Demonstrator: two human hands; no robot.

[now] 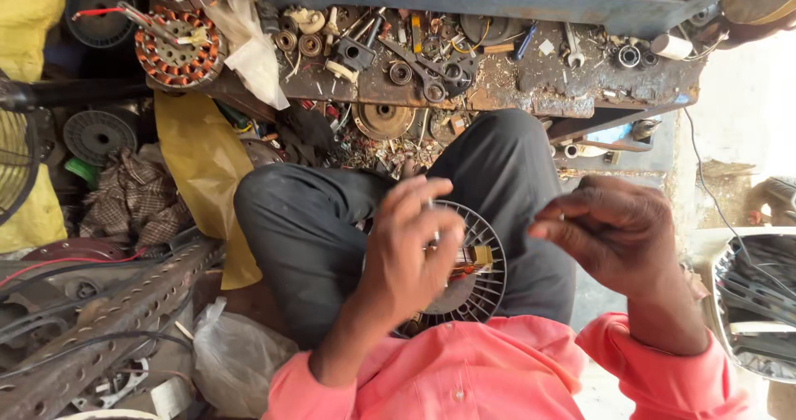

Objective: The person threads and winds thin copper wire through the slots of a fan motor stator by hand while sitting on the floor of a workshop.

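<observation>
Over the lap, left hand (pixel 410 250) covers a round finned motor housing (pixel 481 275).

A finned motor housing (pixel 477 275) rests on the lap, workbench (pixel 497 80) beyond the knees, wound stators (pixel 177 48) far left

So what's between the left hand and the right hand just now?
In the head view, only the dark trouser leg shows in the gap between left hand and right hand; the round finned motor part sits lower left.
</observation>
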